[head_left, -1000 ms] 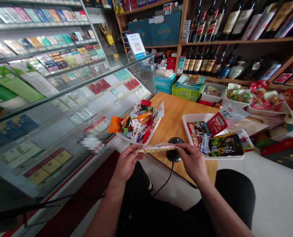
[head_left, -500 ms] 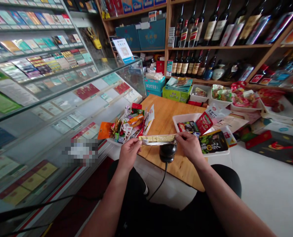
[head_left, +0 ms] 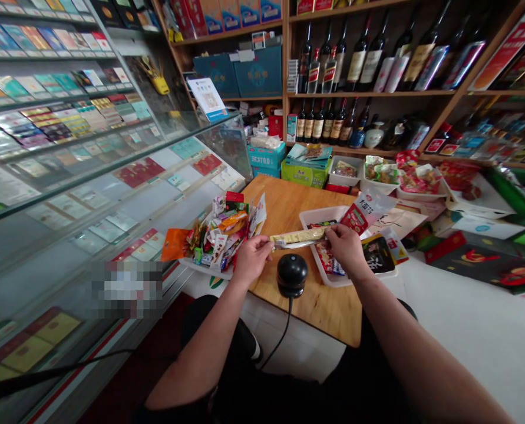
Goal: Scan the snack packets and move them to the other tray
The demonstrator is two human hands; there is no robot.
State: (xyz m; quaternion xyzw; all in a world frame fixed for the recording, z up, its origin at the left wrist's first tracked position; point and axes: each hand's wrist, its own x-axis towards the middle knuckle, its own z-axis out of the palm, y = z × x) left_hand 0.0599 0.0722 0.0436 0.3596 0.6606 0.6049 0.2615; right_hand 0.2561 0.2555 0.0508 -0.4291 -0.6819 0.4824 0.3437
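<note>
A long, narrow yellowish snack packet (head_left: 298, 237) is stretched between my two hands above the table. My left hand (head_left: 254, 258) pinches its left end, and my right hand (head_left: 345, 247) pinches the other end, which sits slightly higher. Just below the packet a black, round-headed device (head_left: 291, 275) with a cable stands on the wooden table (head_left: 275, 200). Left of my left hand is a tray heaped with small wrapped snacks (head_left: 227, 229). Behind and under my right hand lies a white plastic basket (head_left: 309, 219) with several snack bags, partly covered by that hand.
On the left runs a glass display counter (head_left: 125, 153) with rows of flat packs. Wooden shelves (head_left: 372, 93) with bottles rise at the back. White bins of packaged food (head_left: 381, 171) and a green box (head_left: 306, 174) line the table's far side. A cable (head_left: 280, 335) hangs off the near edge.
The packet has moved up and away from the black device, its right end now tilted higher. Both hands still hold its ends. The camera view has shifted a little.
</note>
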